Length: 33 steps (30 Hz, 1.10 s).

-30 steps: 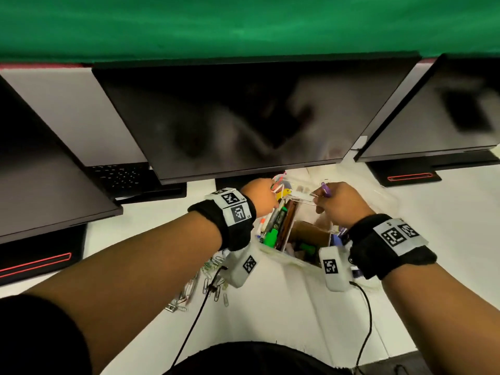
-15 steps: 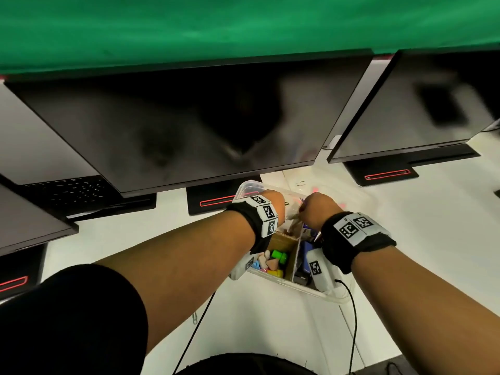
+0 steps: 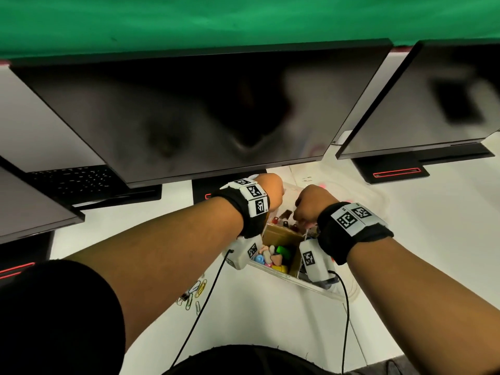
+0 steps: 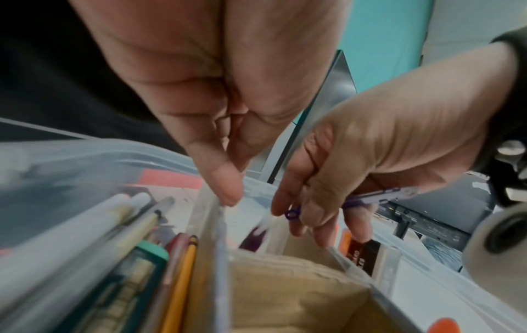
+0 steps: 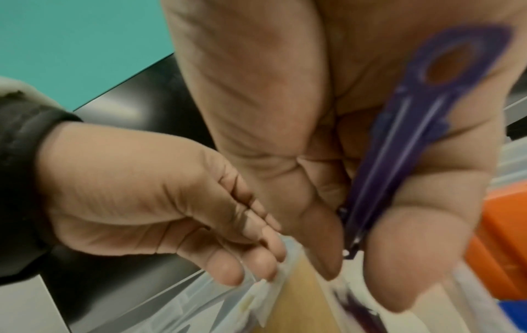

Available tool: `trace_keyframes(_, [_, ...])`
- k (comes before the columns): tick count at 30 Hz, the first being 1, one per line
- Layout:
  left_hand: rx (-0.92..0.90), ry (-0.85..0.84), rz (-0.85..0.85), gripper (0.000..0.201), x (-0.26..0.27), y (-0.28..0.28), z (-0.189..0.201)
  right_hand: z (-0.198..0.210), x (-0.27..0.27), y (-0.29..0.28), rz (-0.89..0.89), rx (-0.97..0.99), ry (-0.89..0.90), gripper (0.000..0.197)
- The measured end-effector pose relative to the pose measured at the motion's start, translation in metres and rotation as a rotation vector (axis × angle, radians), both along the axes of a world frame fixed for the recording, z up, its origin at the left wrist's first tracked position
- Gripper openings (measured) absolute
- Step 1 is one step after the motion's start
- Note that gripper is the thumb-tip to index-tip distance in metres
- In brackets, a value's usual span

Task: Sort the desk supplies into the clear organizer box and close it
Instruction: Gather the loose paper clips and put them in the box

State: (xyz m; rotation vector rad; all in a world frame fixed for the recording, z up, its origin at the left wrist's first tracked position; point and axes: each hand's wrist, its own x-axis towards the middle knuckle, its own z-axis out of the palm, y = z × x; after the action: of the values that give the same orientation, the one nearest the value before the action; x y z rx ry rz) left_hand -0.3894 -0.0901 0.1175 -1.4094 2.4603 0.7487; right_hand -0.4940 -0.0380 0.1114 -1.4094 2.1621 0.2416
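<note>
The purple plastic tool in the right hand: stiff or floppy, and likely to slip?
The purple tool looks like thin moulded plastic with ribs along it, so probably stiff and light. The right hand pinches it near its narrow end; its smooth surface could let it slip. Its flat shape seems unlikely to roll.

White desk [image 3: 270,320] bears organizer box [image 3: 311,283], paper clips [image 3: 193,293], monitors [image 3: 203,109].

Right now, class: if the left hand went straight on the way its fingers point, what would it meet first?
Probably the clear plastic divider wall inside the clear organizer box; the left hand has fingers already at its top edge, though depth is unclear.
</note>
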Motion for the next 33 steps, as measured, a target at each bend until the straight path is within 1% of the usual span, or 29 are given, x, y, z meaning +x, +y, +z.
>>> trace_keyframes(1, [-0.011, 0.032, 0.009, 0.028, 0.008, -0.002, 0.0, -0.001, 0.003, -0.002, 0.005, 0.011, 0.006, 0.03])
trace_keyframes(2, [-0.012, 0.048, 0.015, 0.026, 0.015, -0.002, 0.0, -0.001, 0.004, -0.004, -0.002, -0.004, -0.001, 0.028])
trace_keyframes(4, [0.001, 0.092, 0.036, 0.026, 0.032, -0.002, 0.003, 0.001, 0.012, -0.008, -0.017, -0.066, 0.013, 0.013])
trace_keyframes(5, [0.002, 0.113, 0.041, 0.026, 0.04, -0.002, 0.004, 0.002, 0.014, -0.01, -0.013, -0.097, 0.037, 0.013])
trace_keyframes(8, [-0.009, 0.176, 0.096, 0.023, 0.07, -0.003, 0.006, 0.003, 0.021, -0.017, 0.017, -0.151, 0.087, 0.026])
trace_keyframes(11, [-0.009, 0.226, 0.171, 0.023, 0.105, -0.001, 0.003, 0.002, 0.025, -0.018, 0.007, -0.141, 0.115, 0.029])
trace_keyframes(14, [-0.021, 0.223, 0.208, 0.027, 0.137, -0.001, -0.003, 0.005, 0.032, -0.017, -0.026, -0.108, 0.045, 0.03])
trace_keyframes(17, [-0.021, 0.206, 0.238, 0.031, 0.17, -0.001, -0.011, 0.014, 0.056, -0.019, 0.026, -0.19, -0.041, 0.027])
trace_keyframes(19, [-0.01, 0.166, 0.238, 0.032, 0.191, 0.0, -0.02, 0.017, 0.087, -0.018, 0.066, -0.265, -0.138, 0.024])
trace_keyframes(21, [0.007, 0.097, 0.233, 0.03, 0.211, 0.002, -0.031, 0.016, 0.123, -0.014, 0.124, -0.309, -0.221, 0.015])
trace_keyframes(22, [0.017, 0.062, 0.229, 0.029, 0.219, 0.003, -0.037, 0.014, 0.139, -0.012, 0.154, -0.305, -0.272, 0.01])
trace_keyframes(24, [0.051, 0.0, 0.218, 0.027, 0.238, 0.008, -0.05, 0.005, 0.172, -0.006, 0.271, -0.243, -0.327, 0.01])
trace_keyframes(26, [0.105, -0.045, 0.186, 0.024, 0.254, 0.015, -0.063, -0.015, 0.197, -0.002, 0.392, -0.178, -0.288, 0.012])
trace_keyframes(28, [0.158, -0.086, 0.136, 0.022, 0.267, 0.025, -0.075, -0.042, 0.211, 0.001, 0.477, -0.109, -0.198, 0.022])
trace_keyframes(30, [0.211, -0.156, 0.075, 0.023, 0.279, 0.037, -0.086, -0.068, 0.218, 0.005, 0.472, -0.026, -0.127, 0.027])
trace_keyframes(33, [0.263, -0.254, -0.027, 0.031, 0.294, 0.053, -0.099, -0.093, 0.219, 0.008, 0.384, 0.021, -0.08, 0.03])
